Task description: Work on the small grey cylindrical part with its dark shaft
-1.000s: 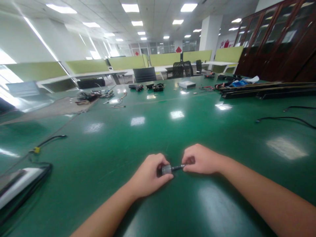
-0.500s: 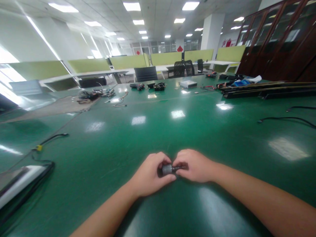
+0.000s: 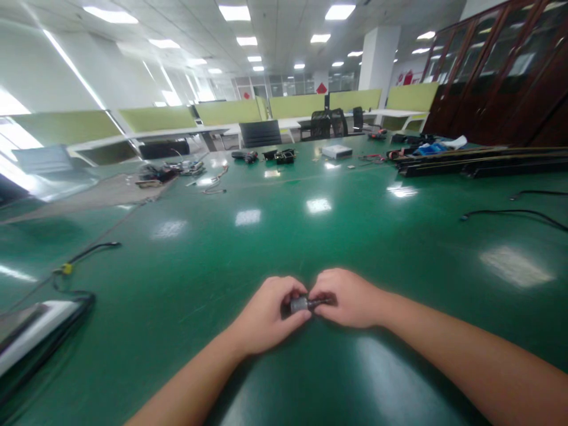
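Note:
Between my hands, low over the green table (image 3: 266, 248), is a small dark cylindrical part (image 3: 299, 304) with a grey middle band and a thinner black stem on its right. My left hand (image 3: 275, 313) curls around the thick end, its thumb along the near side and its fingers on the far side. The stem's tip is pinched by my right hand (image 3: 344, 297), and those fingers partly hide it. What kind of part it is, I cannot make out. The two hands are close together.
At the left edge lie a white-framed device (image 3: 39, 331) and a black cable (image 3: 95, 248) with a yellow tag. Farther off are tangled electronics (image 3: 177, 168), a white box (image 3: 337, 151), long black bars (image 3: 488, 161) and a thin black cable (image 3: 510, 212) at right.
Both hands hold the same part in nearly the same place. The left thumb has drawn back slightly to the left. The whole view has shifted a little.

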Tool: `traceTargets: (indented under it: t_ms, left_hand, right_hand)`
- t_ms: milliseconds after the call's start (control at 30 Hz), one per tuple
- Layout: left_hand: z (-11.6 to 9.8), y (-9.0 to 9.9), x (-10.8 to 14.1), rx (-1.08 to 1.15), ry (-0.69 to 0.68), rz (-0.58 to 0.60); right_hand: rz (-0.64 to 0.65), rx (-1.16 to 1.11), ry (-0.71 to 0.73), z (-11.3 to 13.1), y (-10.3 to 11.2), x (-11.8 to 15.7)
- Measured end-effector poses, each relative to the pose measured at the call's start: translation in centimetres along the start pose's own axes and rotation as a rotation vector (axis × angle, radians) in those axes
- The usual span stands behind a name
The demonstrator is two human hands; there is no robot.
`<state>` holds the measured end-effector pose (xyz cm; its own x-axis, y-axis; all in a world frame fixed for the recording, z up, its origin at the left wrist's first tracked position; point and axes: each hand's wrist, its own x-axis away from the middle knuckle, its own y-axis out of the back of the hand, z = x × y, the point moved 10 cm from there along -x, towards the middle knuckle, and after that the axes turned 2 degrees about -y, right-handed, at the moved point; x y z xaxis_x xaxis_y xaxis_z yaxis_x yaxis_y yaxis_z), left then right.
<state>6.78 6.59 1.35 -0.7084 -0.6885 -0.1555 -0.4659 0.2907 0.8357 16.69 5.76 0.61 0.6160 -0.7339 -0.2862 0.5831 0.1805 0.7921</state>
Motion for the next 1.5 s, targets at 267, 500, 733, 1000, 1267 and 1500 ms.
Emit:
traceTargets:
  t_ms: [267,500,733,1000,1267,1500]
  left_hand:
    - [-0.1,0.1,-0.1,0.003,0.007,-0.019]
    - [-0.3,0.1,-0.2,-0.005,0.009,-0.014]
    - [-0.4,0.1,-0.2,-0.024,0.01,-0.004]
    - [0.0,0.0,-0.2,-0.023,0.022,0.001]
    - [0.2,-0.1,0.0,-0.029,0.037,0.003]
    - [0.3,-0.1,-0.1,-0.016,0.043,0.017]
  right_hand:
    - [-0.029,-0.003,0.033,0.3,0.2,0.0]
    - [-0.044,-0.004,0.048,0.4,0.6,0.0]
    - [-0.041,0.022,0.06,0.4,0.7,0.0]
    - [-0.028,0.039,0.051,0.1,0.8,0.2]
    - [-0.004,0.09,0.02,-0.3,1.1,0.5]
    - [0.042,0.074,-0.045,-1.8,2.5,1.1]
